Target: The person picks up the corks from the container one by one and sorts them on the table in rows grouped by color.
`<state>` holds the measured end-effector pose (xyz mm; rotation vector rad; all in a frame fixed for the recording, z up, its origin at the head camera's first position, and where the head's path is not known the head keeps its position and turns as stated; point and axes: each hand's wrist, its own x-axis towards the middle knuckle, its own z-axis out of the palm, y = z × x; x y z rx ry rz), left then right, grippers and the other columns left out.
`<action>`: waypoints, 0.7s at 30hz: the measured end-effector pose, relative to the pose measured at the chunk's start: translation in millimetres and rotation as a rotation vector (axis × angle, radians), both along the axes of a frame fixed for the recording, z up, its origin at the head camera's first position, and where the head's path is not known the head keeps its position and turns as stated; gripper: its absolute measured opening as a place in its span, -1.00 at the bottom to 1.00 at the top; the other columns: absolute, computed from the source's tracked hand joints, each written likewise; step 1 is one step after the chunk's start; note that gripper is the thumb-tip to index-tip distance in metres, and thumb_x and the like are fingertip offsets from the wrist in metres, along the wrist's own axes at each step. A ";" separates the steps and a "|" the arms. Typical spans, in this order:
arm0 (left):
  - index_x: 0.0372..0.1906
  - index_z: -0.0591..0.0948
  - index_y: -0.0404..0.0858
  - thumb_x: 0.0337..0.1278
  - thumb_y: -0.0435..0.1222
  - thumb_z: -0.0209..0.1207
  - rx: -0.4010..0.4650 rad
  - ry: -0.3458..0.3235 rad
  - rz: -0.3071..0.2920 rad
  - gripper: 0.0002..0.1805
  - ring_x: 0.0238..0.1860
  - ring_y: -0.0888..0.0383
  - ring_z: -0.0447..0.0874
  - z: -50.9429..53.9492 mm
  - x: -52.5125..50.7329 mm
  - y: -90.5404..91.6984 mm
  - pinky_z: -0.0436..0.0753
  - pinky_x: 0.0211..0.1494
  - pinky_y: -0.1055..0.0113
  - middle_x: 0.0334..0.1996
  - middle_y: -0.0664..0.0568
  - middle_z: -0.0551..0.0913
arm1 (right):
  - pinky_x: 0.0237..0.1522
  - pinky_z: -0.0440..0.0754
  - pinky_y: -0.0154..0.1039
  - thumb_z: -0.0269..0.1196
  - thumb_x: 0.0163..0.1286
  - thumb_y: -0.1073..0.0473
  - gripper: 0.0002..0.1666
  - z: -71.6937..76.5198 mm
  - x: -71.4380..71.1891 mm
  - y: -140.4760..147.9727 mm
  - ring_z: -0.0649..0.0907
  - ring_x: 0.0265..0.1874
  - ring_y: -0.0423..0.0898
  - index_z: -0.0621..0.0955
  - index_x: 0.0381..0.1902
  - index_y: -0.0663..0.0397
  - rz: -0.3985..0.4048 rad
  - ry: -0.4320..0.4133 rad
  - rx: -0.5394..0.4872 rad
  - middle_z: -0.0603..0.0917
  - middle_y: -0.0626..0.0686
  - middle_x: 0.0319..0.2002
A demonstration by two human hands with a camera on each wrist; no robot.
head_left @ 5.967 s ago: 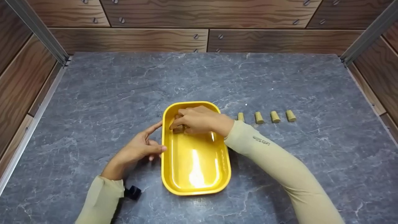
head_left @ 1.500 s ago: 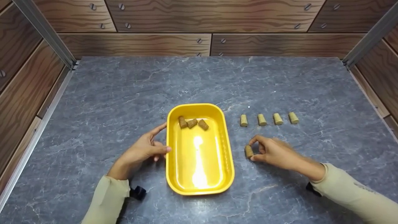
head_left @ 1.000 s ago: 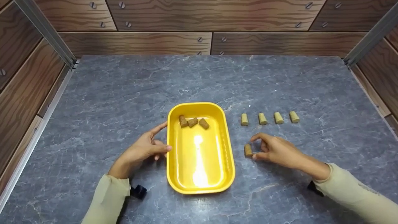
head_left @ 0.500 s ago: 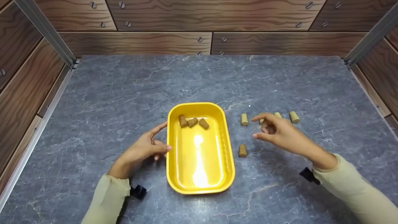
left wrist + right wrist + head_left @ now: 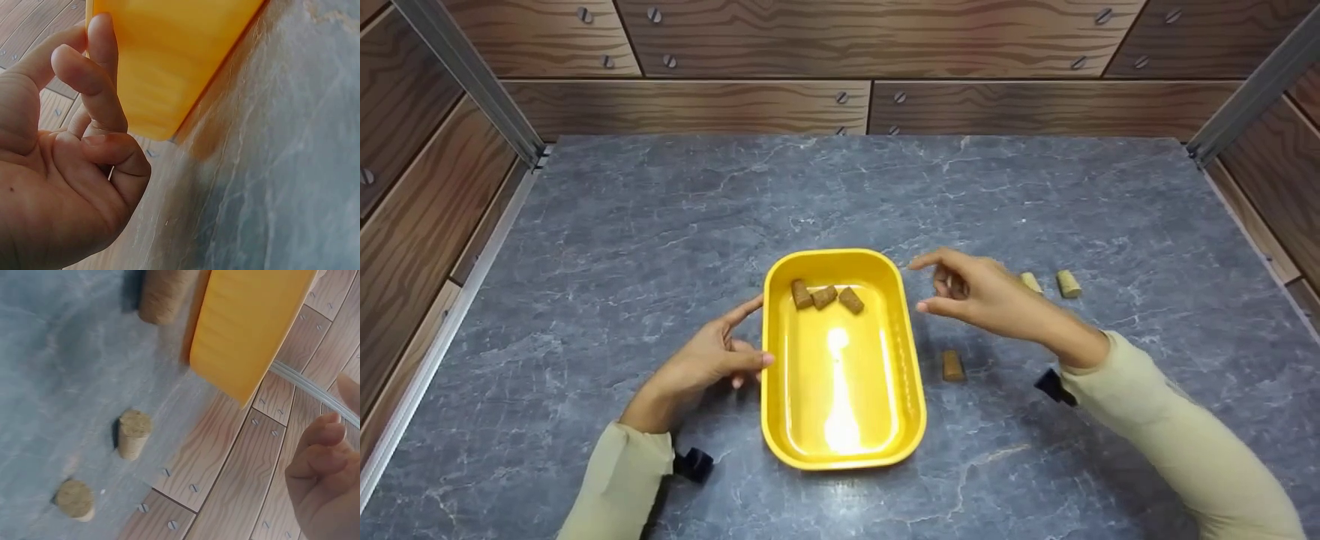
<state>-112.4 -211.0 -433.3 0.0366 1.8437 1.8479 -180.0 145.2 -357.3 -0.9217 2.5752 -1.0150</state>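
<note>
My left hand holds the left side of a yellow plastic tub, with its thumb on the rim and its fingers against the outer wall. Three brown tapered corks lie at the far end inside. Right of the tub, a brown cork lies on the table. My right hand hovers above the row of pale corks, thumb and index finger apart with nothing between them. Two pale corks show beyond it in the head view; the right wrist view shows two more pale corks that the hand hides.
The grey marbled table is bounded by wood-patterned panels at the back and sides. Metal corner posts stand at the rear corners. Black wrist straps sit on both forearms.
My right hand has let go of the brown cork right of the tub, then moved away and leftward over the pale corks. Earlier it was inside the tub. My left hand has kept its hold.
</note>
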 end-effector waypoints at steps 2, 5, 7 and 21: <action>0.55 -0.04 -0.08 0.02 -0.36 0.36 0.001 0.000 -0.001 0.06 -0.73 0.31 0.44 -0.3 -0.2 -0.3 0.49 -0.57 0.50 -0.61 0.13 0.70 | -0.44 0.44 -0.37 0.33 0.26 0.07 -0.44 0.3 -4.8 -6.1 0.42 -0.51 -0.17 0.50 0.20 0.10 0.036 0.027 0.014 0.52 -0.03 -0.40; 0.55 -0.04 -0.08 0.01 -0.35 0.37 0.005 0.002 -0.001 0.07 -0.73 0.31 0.44 -0.4 -0.4 -0.9 0.49 -0.57 0.50 -0.61 0.13 0.70 | -0.43 0.44 -0.36 0.33 0.26 0.06 -0.42 0.4 -11.7 -15.0 0.42 -0.51 -0.17 0.50 0.21 0.09 0.080 0.070 0.040 0.54 -0.03 -0.38; 0.55 -0.03 -0.07 0.00 -0.35 0.38 0.004 0.002 0.000 0.08 -0.74 0.31 0.43 -0.4 -0.4 -1.4 0.49 -0.57 0.50 -0.62 0.13 0.70 | -0.43 0.44 -0.36 0.34 0.26 0.05 -0.41 0.2 -15.6 -21.2 0.42 -0.50 -0.18 0.50 0.22 0.08 0.103 0.090 0.056 0.55 -0.01 -0.36; 0.55 -0.05 -0.11 0.01 -0.36 0.36 0.014 0.015 -0.011 0.07 -0.73 0.32 0.42 -2.3 -1.7 -0.7 0.49 -0.57 0.50 -0.61 0.13 0.70 | -0.43 0.38 -0.28 0.35 0.25 0.01 -0.46 -17.4 -35.1 -62.0 0.46 -0.44 -0.14 0.55 0.19 -0.04 0.163 0.190 0.254 0.59 0.01 -0.33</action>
